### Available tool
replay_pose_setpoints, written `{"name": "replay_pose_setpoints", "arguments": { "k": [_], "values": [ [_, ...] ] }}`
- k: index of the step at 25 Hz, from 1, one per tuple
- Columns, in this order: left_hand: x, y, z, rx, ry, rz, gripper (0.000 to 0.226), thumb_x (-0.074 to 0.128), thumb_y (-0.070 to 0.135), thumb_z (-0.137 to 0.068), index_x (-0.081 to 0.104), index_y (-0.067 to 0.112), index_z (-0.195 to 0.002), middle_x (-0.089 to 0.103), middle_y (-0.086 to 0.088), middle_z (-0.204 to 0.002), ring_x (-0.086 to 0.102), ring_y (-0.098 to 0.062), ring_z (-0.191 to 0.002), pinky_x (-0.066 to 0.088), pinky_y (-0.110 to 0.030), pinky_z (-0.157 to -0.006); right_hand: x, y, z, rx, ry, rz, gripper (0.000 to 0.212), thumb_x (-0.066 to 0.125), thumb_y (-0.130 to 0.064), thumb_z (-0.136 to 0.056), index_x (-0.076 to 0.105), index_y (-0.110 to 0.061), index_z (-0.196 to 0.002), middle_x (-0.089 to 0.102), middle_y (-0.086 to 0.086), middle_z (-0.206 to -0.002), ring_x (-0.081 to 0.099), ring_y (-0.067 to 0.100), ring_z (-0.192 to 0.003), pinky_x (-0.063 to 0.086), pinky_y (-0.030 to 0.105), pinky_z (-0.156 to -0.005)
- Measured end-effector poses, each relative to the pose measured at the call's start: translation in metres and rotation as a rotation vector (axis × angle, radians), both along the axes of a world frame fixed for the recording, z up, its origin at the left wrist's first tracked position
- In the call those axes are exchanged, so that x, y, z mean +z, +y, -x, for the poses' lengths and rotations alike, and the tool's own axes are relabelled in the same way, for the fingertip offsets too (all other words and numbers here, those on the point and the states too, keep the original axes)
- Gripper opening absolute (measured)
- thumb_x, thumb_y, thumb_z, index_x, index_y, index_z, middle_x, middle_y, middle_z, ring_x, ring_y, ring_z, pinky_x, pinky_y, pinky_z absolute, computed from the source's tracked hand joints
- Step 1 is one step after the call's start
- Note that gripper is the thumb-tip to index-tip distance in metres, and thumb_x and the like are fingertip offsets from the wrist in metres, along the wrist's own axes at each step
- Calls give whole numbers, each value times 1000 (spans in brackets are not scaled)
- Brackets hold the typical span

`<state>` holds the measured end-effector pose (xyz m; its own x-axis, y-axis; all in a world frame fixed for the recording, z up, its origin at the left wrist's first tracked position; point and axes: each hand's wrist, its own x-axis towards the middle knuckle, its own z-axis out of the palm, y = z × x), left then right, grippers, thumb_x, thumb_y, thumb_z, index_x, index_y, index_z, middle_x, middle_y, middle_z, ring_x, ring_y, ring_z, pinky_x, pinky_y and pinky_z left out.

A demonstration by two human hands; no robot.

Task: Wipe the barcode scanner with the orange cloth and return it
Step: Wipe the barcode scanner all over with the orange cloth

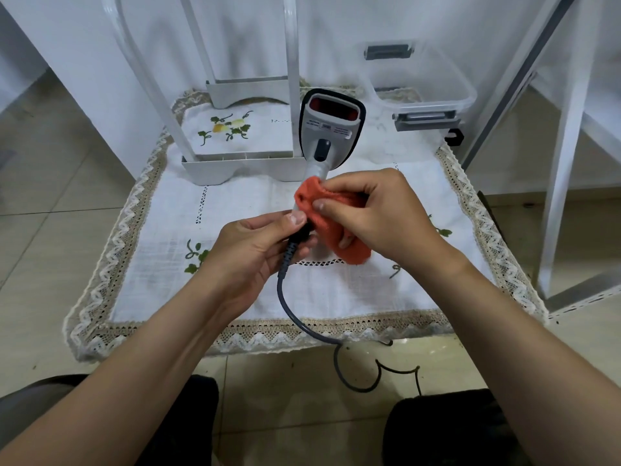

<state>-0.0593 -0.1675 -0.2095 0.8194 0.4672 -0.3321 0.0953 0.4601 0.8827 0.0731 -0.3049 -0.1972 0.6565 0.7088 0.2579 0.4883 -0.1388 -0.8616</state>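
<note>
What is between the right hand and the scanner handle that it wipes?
Only the orange cloth: the right hand presses it around the handle of the grey barcode scanner. The left hand holds the handle's cable end directly, in a bare grip.

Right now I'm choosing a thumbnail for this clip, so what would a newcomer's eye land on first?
The orange cloth at centre, bunched by the right hand around the handle of the grey scanner, whose red window faces the camera. Just below, the left hand pinches the handle's base where the dark cable leaves and curls off the lace-edged tablecloth to the floor.
</note>
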Motion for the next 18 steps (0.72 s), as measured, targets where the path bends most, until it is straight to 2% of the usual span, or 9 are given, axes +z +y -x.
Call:
{"name": "replay_pose_setpoints", "arguments": {
  "k": [2, 4, 6, 8, 10, 11, 13, 15, 18],
  "values": [
    [1, 0, 0, 2, -3, 2, 39, 78, 23, -67, 76, -1, -97, 79, -18, -89, 77, -25, -76, 60, -24, -65, 1, 0, 0, -1, 9, 5, 16, 80, -12, -88, 79, -26, -95, 74, -12, -64, 69, 25, -43, 57, 36, -46],
    [1, 0, 0, 6, 12, -4, 40, 80, 22, -65, 75, -1, -97, 79, -19, -91, 76, -27, -77, 61, -26, -66, 3, -1, 2, 27, 25, 25, 15, 80, -11, -88, 80, -24, -95, 74, -5, -63, 68, 25, -42, 56, 36, -41],
    [0, -1, 0, 10, 44, -13, 42, 81, 20, -63, 74, -3, -97, 79, -24, -96, 77, -32, -82, 62, -28, -69, 9, -3, -2, -98, -9, -57, 15, 77, -11, -88, 81, -22, -97, 75, -3, -67, 68, 19, -44, 54, 32, -43],
    [-2, -3, 1, 6, 73, -21, 44, 81, 19, -63, 74, -6, -99, 78, -27, -101, 78, -37, -90, 63, -30, -72, 16, -6, -10, -227, -230, -81, 15, 70, -16, -88, 80, -18, -99, 75, 2, -75, 69, 20, -56, 55, 34, -54],
    [-3, -6, 2, -10, 87, -14, 47, 82, 18, -65, 73, -8, -102, 77, -28, -103, 77, -41, -95, 64, -32, -75, 20, -7, -13, -265, -532, 89, 16, 62, -23, -91, 74, -14, -97, 66, 6, -70, 59, 29, -62, 50, 40, -60],
    [-3, -7, 2, -16, 91, -9, 47, 82, 18, -66, 73, -9, -104, 77, -28, -103, 77, -41, -93, 64, -32, -75, 19, -5, -12, -262, -625, 163, 16, 61, -24, -93, 72, -13, -98, 61, 5, -67, 52, 30, -62, 46, 40, -58],
    [-3, -11, 2, -17, 99, -3, 44, 83, 15, -69, 72, -9, -105, 78, -27, -102, 78, -38, -88, 64, -32, -74, 13, -1, -8, -249, -701, 203, 13, 61, -22, -98, 71, -14, -101, 49, -1, -64, 41, 26, -61, 34, 35, -56],
    [-3, -14, 2, -3, 114, -23, 36, 82, 9, -76, 72, -9, -105, 78, -27, -100, 79, -37, -86, 63, -32, -71, 9, 4, -7, -267, -742, 195, 11, 61, -20, -100, 72, -17, -102, 42, -5, -64, 37, 25, -60, 28, 32, -56],
    [-3, -17, 2, 32, 139, -119, 24, 83, 4, -80, 75, -7, -100, 79, -24, -92, 78, -39, -88, 63, -31, -69, 9, 8, -8, -264, -759, 203, 14, 59, -11, -98, 73, -15, -99, 55, 2, -67, 40, 26, -62, 28, 32, -56]
  ]
}}
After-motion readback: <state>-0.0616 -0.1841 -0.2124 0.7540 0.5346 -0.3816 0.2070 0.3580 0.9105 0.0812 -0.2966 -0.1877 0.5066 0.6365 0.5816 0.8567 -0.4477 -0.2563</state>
